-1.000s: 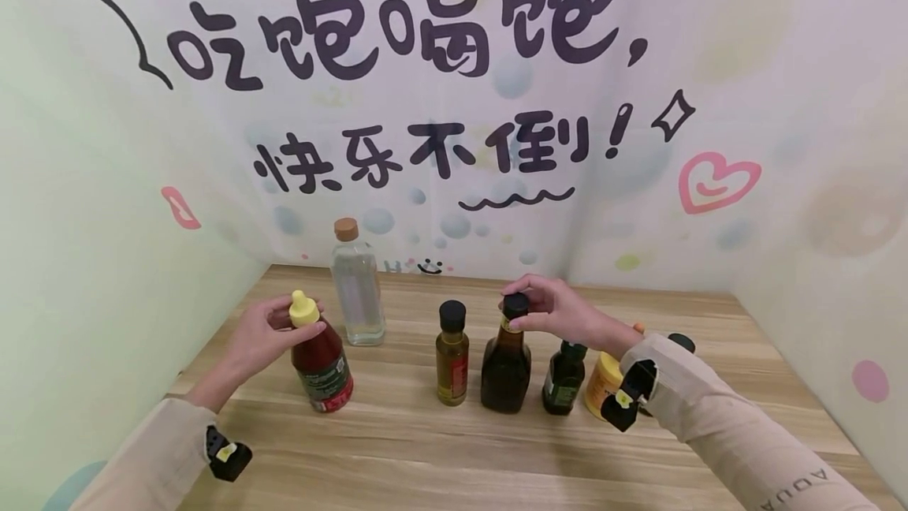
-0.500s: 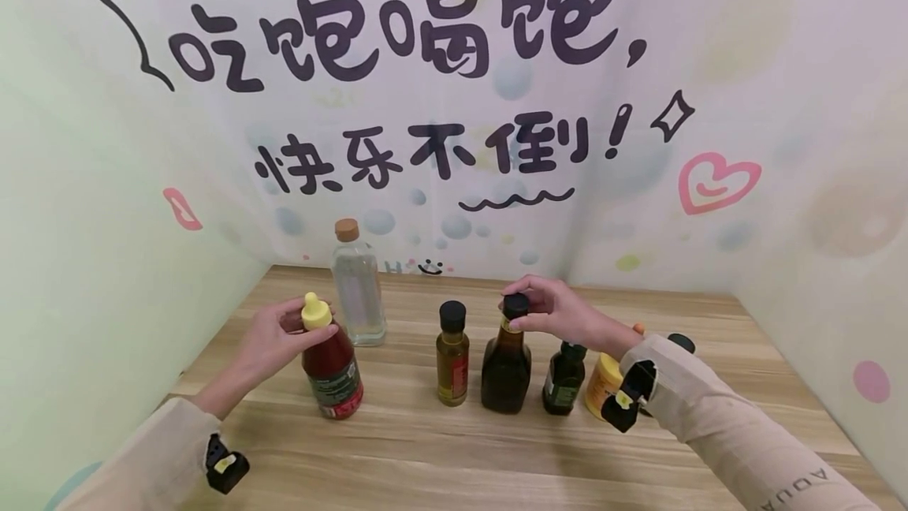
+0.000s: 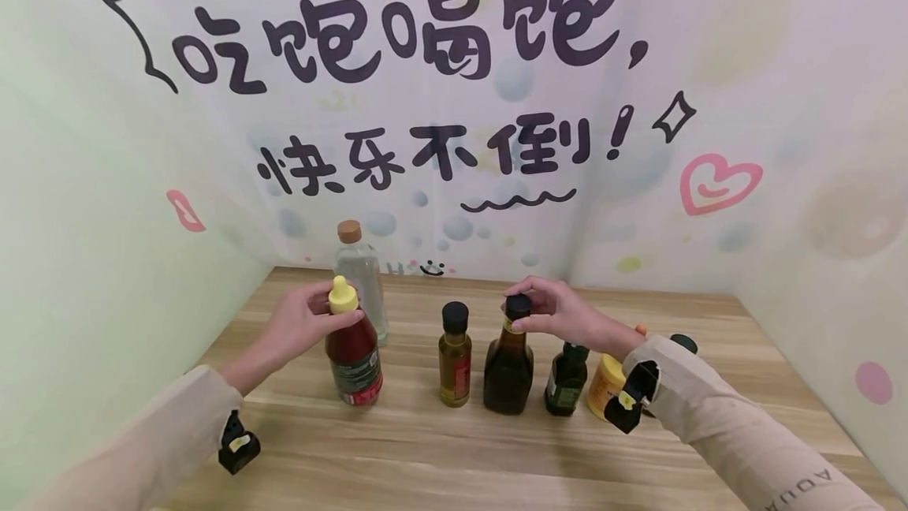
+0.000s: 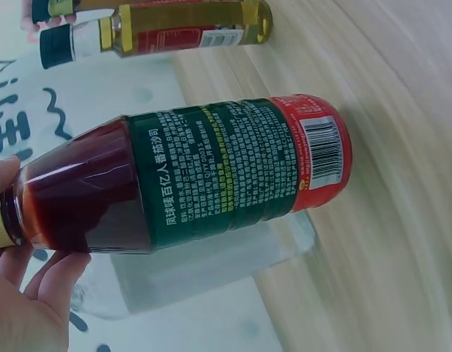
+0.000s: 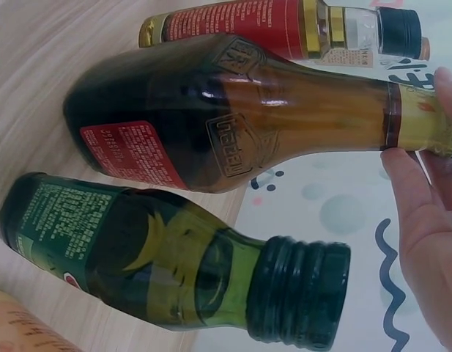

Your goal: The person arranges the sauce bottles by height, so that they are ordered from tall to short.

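Note:
My left hand (image 3: 301,322) grips a ketchup bottle (image 3: 352,357) by its neck, just under the yellow nozzle cap. In the left wrist view this bottle (image 4: 211,172) shows a green label and a red band with a barcode. It stays nearly upright; whether its base touches the table I cannot tell. My right hand (image 3: 567,318) holds the neck of a dark sauce bottle (image 3: 507,381) below its black cap, and that bottle stands on the table. Embossed glass and a red label mark the sauce bottle (image 5: 189,110) in the right wrist view.
Behind the ketchup stands a clear bottle (image 3: 369,270) with an orange-brown cap, partly covered. A slim oil bottle (image 3: 454,361) is left of the sauce bottle. To the right are a green bottle (image 3: 566,385) and a yellow container (image 3: 605,385), partly under my forearm. A printed curtain (image 3: 440,140) hangs behind.
My left hand has carried the ketchup bottle to the right, toward the oil bottle, so it now covers part of the clear bottle. The right hand keeps its hold on the sauce bottle.

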The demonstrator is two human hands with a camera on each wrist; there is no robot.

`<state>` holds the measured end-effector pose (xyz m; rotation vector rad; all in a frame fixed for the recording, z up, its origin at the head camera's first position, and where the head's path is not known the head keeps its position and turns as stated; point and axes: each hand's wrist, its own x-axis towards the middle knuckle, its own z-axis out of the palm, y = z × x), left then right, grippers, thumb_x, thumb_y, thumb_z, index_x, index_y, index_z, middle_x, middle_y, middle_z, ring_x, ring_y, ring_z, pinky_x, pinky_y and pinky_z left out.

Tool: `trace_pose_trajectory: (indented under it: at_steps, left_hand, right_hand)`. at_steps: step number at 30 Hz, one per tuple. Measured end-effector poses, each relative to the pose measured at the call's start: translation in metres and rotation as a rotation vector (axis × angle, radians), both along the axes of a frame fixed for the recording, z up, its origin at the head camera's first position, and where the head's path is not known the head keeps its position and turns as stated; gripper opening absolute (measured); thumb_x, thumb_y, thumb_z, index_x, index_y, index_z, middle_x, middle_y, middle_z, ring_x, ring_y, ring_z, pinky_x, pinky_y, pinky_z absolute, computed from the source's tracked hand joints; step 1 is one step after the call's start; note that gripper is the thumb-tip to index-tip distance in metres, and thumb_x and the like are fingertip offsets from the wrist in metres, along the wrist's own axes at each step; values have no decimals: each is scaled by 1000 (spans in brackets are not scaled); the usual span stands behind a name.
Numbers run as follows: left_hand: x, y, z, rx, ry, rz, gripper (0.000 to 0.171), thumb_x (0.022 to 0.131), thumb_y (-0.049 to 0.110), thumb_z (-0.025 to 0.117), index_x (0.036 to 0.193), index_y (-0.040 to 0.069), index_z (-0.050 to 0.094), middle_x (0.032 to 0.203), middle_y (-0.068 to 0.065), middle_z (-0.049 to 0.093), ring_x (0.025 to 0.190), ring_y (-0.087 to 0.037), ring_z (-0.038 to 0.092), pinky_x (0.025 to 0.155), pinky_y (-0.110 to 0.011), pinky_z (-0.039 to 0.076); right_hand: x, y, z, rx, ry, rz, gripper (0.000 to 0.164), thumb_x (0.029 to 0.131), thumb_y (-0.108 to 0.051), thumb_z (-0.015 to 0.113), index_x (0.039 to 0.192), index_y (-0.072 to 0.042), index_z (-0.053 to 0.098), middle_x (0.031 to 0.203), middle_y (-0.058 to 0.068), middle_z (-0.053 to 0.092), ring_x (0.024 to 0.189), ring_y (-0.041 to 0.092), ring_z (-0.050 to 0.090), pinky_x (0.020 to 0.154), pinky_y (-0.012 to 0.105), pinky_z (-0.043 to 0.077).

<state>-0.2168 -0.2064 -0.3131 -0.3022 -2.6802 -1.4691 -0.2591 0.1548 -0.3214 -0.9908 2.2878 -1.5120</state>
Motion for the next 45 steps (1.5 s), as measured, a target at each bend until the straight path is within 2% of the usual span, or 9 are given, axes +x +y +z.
trace_pose_trajectory:
  at_steps: [7,10,20,27,30,33,37,45]
  left_hand:
    - [-9,16,10,16,22,-58,41,77,21,69,111,0,57,106,-16,60,94,-27,60,74,-37,50]
    - [-13,21,11,26,30,-68,40,77,20,69,110,-1,57,104,-17,60,92,-26,60,74,-36,50]
    - [-28,37,14,35,-8,-49,45,78,19,68,116,1,54,111,-16,57,98,-28,58,77,-37,49]
    - [-47,49,15,39,21,-41,44,77,19,69,114,1,55,111,-15,57,99,-28,57,79,-37,48]
    - [-54,53,14,40,20,-34,41,76,20,70,112,3,57,108,-13,60,97,-25,58,78,-36,48]
    - [-61,58,8,28,21,-34,42,76,21,70,112,4,57,106,-12,61,95,-24,59,77,-35,49]
    - [-69,64,2,-11,68,-32,40,77,19,69,111,2,58,104,-13,61,91,-24,60,74,-34,50]
    - [-76,72,-9,-16,68,5,32,77,12,68,106,0,59,104,-15,61,93,-27,59,75,-37,49]
  right_hand:
    - [0,1,-1,-8,-7,5,40,81,-11,64,118,-4,49,105,20,56,87,22,59,72,34,50]
    - [1,1,-1,-13,-21,1,40,81,-11,64,118,-4,49,106,21,55,88,23,59,73,38,50]
    - [1,0,1,-2,-17,-10,40,80,-10,65,117,-4,50,105,21,55,88,23,59,72,35,50]
    - [1,1,0,9,1,-11,40,81,-11,64,118,-4,49,104,15,57,86,22,59,72,35,50]
    - [1,1,0,9,6,-13,40,81,-12,64,118,-5,49,105,13,58,88,22,59,73,33,50]
    - [2,1,-3,8,4,-16,41,81,-12,64,118,-4,49,106,14,57,89,23,59,73,33,50]
    - [2,2,-2,0,8,-22,41,80,-11,65,118,-5,50,109,16,56,90,23,59,73,33,50]
    - [1,1,-3,-17,17,5,40,82,-10,63,118,-4,49,109,16,56,90,23,59,72,33,50]
